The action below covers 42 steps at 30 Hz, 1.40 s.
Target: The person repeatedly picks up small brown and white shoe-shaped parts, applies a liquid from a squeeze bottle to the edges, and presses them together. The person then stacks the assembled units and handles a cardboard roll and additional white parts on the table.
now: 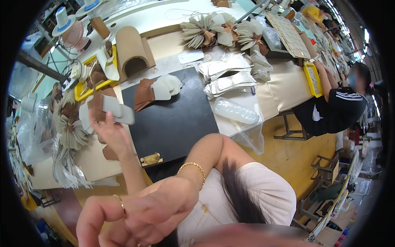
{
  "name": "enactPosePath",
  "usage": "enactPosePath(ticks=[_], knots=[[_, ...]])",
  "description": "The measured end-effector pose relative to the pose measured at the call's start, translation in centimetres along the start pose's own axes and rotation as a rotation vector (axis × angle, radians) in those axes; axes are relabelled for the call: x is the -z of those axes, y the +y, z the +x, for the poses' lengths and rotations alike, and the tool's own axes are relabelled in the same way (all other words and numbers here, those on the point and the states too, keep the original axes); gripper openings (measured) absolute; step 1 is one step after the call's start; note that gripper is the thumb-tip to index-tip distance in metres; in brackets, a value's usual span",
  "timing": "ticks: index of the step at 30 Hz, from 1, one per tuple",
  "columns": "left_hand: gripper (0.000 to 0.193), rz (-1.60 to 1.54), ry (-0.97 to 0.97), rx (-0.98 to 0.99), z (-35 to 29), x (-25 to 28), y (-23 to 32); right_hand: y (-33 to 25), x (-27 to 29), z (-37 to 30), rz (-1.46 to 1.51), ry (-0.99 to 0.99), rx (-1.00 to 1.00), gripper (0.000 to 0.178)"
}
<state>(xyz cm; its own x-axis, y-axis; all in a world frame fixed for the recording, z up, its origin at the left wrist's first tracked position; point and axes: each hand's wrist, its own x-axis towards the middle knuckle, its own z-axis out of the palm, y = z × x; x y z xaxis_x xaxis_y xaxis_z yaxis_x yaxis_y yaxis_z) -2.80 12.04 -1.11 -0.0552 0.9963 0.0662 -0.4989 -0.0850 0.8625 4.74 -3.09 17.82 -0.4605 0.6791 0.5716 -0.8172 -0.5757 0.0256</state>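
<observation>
Left hand at the left edge of a black board, fingers against a fan of brown and pale grey pieces; firmness of grip unclear. Right hand raised close to the camera, fingers bent, partly cut off by the lower edge; gold bracelet on its wrist. On the board: a second fan of brown and grey pieces; tape patch at the near left corner. Right of the board: bundles of white pieces above a clear plastic bottle. Left: yellow tray, bundled strips. Far right: seated co-worker beside another yellow tray.
</observation>
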Motion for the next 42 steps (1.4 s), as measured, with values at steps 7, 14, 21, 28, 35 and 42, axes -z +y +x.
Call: enactPosePath(ticks=[7,14,21,28,35,42], knots=[[0.048,-0.29,-0.068,0.61,-11.5,0.9,-3.5,0.4,0.3,-0.9,0.044,0.061,-0.062,0.056],[0.06,-0.422,-0.297,1.188,-12.4,1.2,-0.3,2.1,4.4,-3.2,0.192,-0.165,-0.17,0.063],[0.038,1.035,-0.948,0.006,-11.2,3.1,0.2,-9.8,9.2,-14.0,-2.341,0.96,-0.221,0.03],[0.056,1.345,-1.129,-0.481,-13.2,3.2,-4.0,-11.3,15.6,-17.5,-2.695,1.299,-0.339,0.035],[0.046,1.162,-0.97,-0.501,-14.9,2.9,-3.0,-11.2,13.0,-13.9,-2.202,1.189,-0.217,0.021],[0.037,0.77,-0.621,-0.512,-9.5,1.2,0.7,-10.0,8.7,-15.3,-2.074,0.889,-0.162,0.02]])
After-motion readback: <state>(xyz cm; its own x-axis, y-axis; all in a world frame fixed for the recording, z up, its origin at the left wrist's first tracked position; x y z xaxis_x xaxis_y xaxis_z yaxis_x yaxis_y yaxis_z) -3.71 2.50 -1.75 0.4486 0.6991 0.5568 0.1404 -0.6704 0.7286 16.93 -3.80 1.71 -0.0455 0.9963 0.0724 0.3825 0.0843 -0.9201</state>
